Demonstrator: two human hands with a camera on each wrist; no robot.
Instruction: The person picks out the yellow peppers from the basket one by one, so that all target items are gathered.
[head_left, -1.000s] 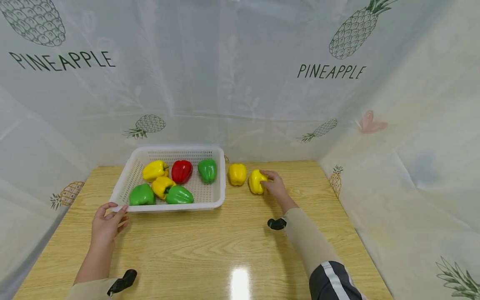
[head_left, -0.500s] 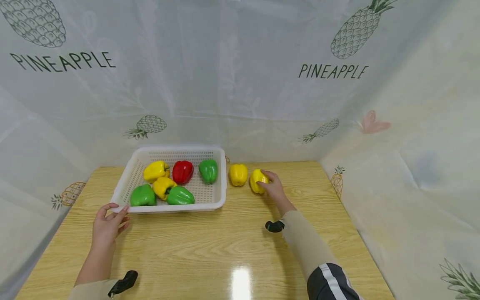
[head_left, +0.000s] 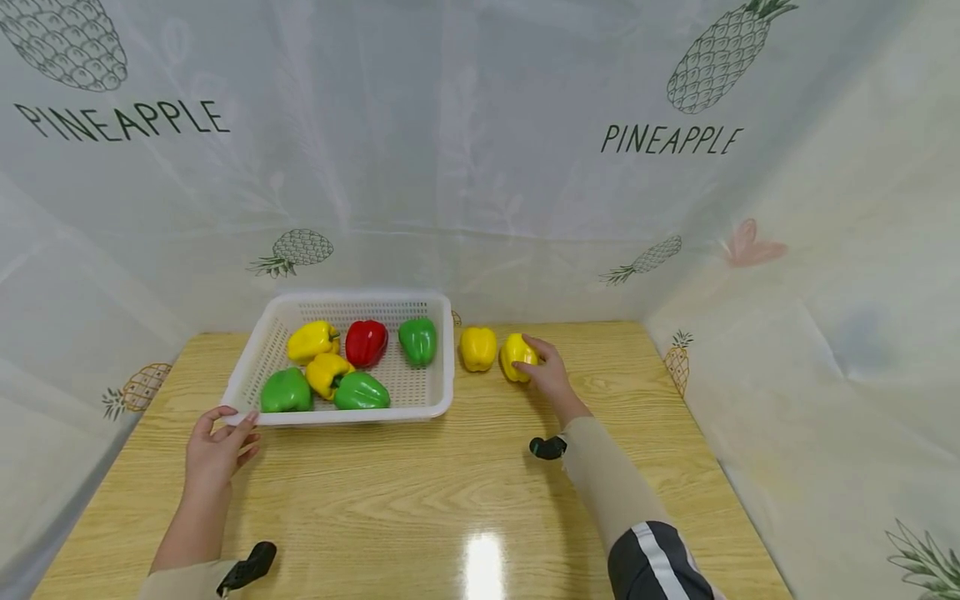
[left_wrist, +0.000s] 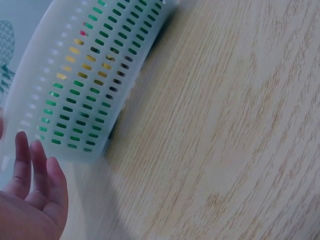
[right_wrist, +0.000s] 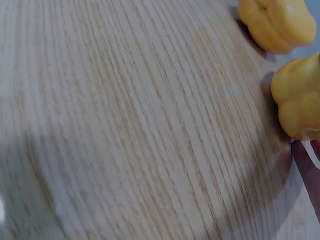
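Note:
My right hand (head_left: 551,375) grips a yellow bell pepper (head_left: 517,357) between thumb and fingers, at the table's back, right of the basket. A second yellow bell pepper (head_left: 477,348) stands just left of it. In the right wrist view, the gripped yellow pepper (right_wrist: 300,100) is cut off by the frame's edge; only a little of the hand shows. With thumb and index finger my left hand (head_left: 213,450) holds the front left corner of a white perforated basket (head_left: 408,396); its other fingers (left_wrist: 40,175) hang loose beside the wall in the left wrist view.
Inside the basket lie a red bell pepper (head_left: 366,343), two yellow ones (head_left: 312,342) and several green ones (head_left: 362,391). A wood-grain table (head_left: 420,492) spreads in front. A pale curtain (head_left: 480,167) printed with pineapples rises behind and at the sides.
The right-hand yellow pepper has turned a little in the fingers and shifted slightly toward the back. My left hand has kept its place at the basket corner.

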